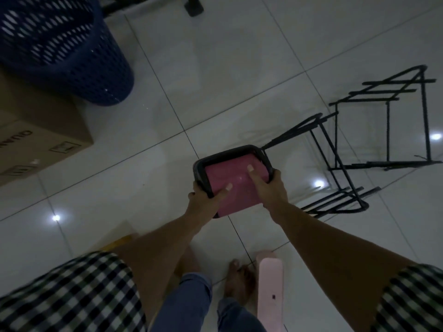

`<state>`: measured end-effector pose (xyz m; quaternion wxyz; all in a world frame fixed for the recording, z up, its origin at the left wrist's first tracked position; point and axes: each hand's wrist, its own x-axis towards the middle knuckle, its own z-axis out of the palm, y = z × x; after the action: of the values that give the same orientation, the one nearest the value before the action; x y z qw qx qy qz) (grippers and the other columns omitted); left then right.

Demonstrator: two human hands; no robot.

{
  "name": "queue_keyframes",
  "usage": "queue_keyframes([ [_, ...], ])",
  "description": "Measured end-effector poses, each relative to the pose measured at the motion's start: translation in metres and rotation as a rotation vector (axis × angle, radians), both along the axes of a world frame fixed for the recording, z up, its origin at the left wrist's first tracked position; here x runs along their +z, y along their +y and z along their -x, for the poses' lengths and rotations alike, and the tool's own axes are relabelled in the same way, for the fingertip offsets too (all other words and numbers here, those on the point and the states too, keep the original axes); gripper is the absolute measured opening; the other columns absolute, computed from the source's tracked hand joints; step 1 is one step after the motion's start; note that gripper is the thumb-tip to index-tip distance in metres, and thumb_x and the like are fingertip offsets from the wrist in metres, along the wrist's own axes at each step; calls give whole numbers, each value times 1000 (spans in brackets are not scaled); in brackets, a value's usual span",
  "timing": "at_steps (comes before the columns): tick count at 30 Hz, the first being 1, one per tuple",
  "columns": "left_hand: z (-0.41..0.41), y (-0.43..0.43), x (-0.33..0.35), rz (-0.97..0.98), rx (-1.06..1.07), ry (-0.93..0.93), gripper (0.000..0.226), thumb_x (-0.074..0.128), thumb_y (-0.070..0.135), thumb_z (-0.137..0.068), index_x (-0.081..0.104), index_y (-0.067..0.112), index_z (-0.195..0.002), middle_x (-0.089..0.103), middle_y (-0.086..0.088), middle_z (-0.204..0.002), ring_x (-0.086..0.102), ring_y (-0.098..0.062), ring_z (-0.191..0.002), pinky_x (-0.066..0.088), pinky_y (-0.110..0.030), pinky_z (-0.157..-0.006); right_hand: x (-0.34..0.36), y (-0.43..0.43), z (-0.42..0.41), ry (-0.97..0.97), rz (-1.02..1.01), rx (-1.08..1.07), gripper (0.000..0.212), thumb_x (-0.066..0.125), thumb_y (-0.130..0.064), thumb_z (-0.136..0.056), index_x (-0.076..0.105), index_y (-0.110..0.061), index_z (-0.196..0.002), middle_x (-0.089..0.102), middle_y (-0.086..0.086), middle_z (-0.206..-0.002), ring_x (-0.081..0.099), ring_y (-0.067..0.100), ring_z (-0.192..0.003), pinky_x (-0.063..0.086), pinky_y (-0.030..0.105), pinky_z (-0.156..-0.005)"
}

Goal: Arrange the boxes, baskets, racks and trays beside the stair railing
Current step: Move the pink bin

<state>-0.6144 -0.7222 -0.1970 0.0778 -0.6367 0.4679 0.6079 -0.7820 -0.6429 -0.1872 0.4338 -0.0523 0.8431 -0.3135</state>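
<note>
White tiled floor [239, 68] fills the shot. Top left stands the big blue mesh basket [72, 68], with the cardboard box [43, 130] right beside it. Over on the right, the black wire rack [388, 133] is down on the tiles. Dead centre is the pink tray [230, 185] with its dark rim, held above the floor: left hand [203, 200] grips one side, right hand [271, 188] the other, thumbs on top. A pale pink piece [269, 283] lies by the feet.

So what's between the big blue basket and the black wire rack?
Only bare white floor tiles, in the head view, between the blue basket and the black rack. The pink tray is held nearer.
</note>
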Motion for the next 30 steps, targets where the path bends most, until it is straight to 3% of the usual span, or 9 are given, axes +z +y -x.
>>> queue_keyframes([
  [6, -40, -59, 22, 24, 119, -28, 126, 65, 94, -35, 29, 37, -141, 47, -7, -135, 55, -31, -115, 57, -49, -86, 12, -70, -32, -22, 44, 144, 81, 64, -78, -72, 46, -26, -131, 63, 0, -112, 64, 16, -91, 56, 32, -72],
  [10, -67, -110, 43, -3, 257, -7, 125, 60, 95, -39, 25, 38, -144, 46, -6, -137, 57, -31, -113, 55, -28, -61, 19, -134, -55, -18, 51, 234, 85, 62, -83, -69, 47, -26, -131, 62, 2, -115, 63, 21, -96, 56, 35, -78],
  [14, -97, -155, 58, 47, 403, 26, 114, 65, 86, -51, 30, 30, -144, 54, -4, -131, 61, -29, -104, 53, -28, -59, 29, -206, -82, -13, 53, 394, 101, 53, -96, -56, 45, -30, -131, 61, 5, -116, 63, 27, -99, 56, 41, -87],
  [18, -123, -199, 56, 64, 519, 88, 88, 66, 72, -71, 34, 33, -142, 56, -2, -126, 60, -26, -102, 54, -41, -74, 23, -272, -105, -12, 64, 513, 119, 46, -105, -40, 42, -33, -135, 59, 5, -119, 61, 30, -106, 53, 46, -94],
  [22, -137, -245, 40, 94, 583, 110, 67, 64, 65, -79, 42, 36, -135, 59, 5, -114, 59, -17, -92, 49, -35, -72, 5, -321, -122, -46, 86, 577, 121, 52, -102, -42, 39, -32, -140, 57, 5, -122, 61, 27, -106, 54, 45, -93],
  [26, -142, -279, 25, 142, 603, 114, 37, 61, 52, -89, 46, 37, -120, 58, 15, -94, 55, -2, -78, 43, -21, -57, -23, -352, -133, -73, 117, 617, 119, 59, -97, -44, 37, -31, -140, 58, 4, -123, 61, 23, -104, 56, 43, -91],
  [30, -147, -299, 15, 159, 648, 92, 22, 58, 50, -91, 51, 34, -105, 59, 14, -90, 56, -4, -76, 44, -22, -56, -42, -371, -144, -22, 132, 676, 113, 62, -94, -45, 36, -34, -138, 53, 5, -125, 59, 26, -108, 53, 46, -95],
])
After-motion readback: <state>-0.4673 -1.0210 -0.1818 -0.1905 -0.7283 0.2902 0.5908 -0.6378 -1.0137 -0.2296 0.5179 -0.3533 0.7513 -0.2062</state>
